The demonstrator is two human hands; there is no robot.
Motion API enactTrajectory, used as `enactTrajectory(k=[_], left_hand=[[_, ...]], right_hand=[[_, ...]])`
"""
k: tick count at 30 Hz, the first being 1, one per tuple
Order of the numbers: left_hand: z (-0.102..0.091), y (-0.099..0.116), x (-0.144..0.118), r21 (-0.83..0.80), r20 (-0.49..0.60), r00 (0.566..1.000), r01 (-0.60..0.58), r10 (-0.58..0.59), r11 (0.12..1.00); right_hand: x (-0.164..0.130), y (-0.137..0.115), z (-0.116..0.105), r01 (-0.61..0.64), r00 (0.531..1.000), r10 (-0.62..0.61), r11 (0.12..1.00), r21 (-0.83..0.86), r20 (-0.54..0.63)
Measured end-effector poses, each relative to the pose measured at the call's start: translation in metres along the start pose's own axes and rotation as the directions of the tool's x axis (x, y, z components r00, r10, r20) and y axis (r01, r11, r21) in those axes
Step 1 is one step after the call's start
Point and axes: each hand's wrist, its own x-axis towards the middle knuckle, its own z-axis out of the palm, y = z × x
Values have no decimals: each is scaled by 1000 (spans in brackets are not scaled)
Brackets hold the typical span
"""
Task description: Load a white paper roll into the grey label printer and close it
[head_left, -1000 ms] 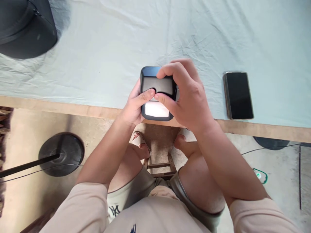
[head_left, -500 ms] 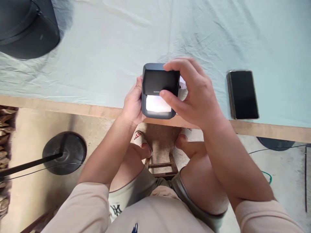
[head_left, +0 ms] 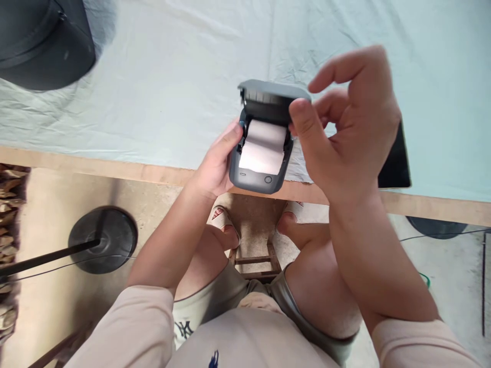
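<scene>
From the head view, my left hand [head_left: 215,168] grips the printer [head_left: 263,153] from its left side, thumb lying along the edge and the rest of the fingers curled under it, out of sight. I hold the printer just above the near edge of the surface [head_left: 153,102], which is covered with a pale creased cloth [head_left: 172,61]. The lid [head_left: 270,94] stands swung up at the far end, and inside sits a white paper roll [head_left: 264,145] with a strip of paper drawn down over the body toward me. Two small buttons show on the near end of the dark grey casing. My right hand [head_left: 345,133] hovers at the printer's right, half open, thumb tip just beside the lid's right corner (whether it touches I cannot tell), forefinger raised and bent above, the other fingers loosely curled; it has hold of nothing. Behind that hand a phone [head_left: 397,163] lies dark on the cloth, mostly hidden. A black bag [head_left: 42,43] sits at the far left corner of the surface. Below the edge I see my knees, sandalled feet on a wooden stool rung, and on the floor at left a round black stand base [head_left: 103,240] with a pole running off left.
</scene>
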Motion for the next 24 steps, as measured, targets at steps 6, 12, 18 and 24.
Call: enactTrajectory(k=[6,12,18,24], left_hand=[[3,-2,0,10,35,999,-23,23,1000],[-1,-3,-1,45,176,984,-29,21,999],[0,-2,-3,40,197,980,-40,32,998],[-4,-3,2,-60,146,987,-62,71,996]], right_hand=[[-3,-3,5,74,974,-15,964,-254,227],[-11,6,13,191,936,-25,872,-450,350],[-8,-8,7,33,934,138,886,-462,331],[4,-17,-23,-284,936,240,947,151,257]])
